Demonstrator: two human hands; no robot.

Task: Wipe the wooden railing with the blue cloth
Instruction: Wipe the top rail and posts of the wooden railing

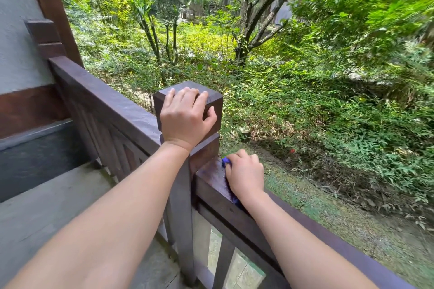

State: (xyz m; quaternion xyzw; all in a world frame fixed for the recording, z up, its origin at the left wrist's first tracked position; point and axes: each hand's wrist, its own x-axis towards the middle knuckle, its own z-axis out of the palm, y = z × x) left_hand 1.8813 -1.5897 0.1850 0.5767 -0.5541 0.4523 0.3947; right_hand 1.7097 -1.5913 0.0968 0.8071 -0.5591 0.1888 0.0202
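A dark brown wooden railing (108, 103) runs from the wall at the left to a square corner post (212, 98), then on toward the lower right. My left hand (185, 116) grips the top of that post, fingers curled over its edges. Just right of the post, my right hand (245, 175) presses a blue cloth (226, 162) flat on the rail top. Most of the cloth is hidden under the hand; only small blue bits show at the fingertips and under the wrist.
Vertical balusters (224, 263) stand below the rail. A grey deck floor (47, 213) lies at the lower left, with a wall and dark wooden trim (54, 7) behind it. Beyond the railing are shrubs, trees (246, 30) and a leaf-strewn slope.
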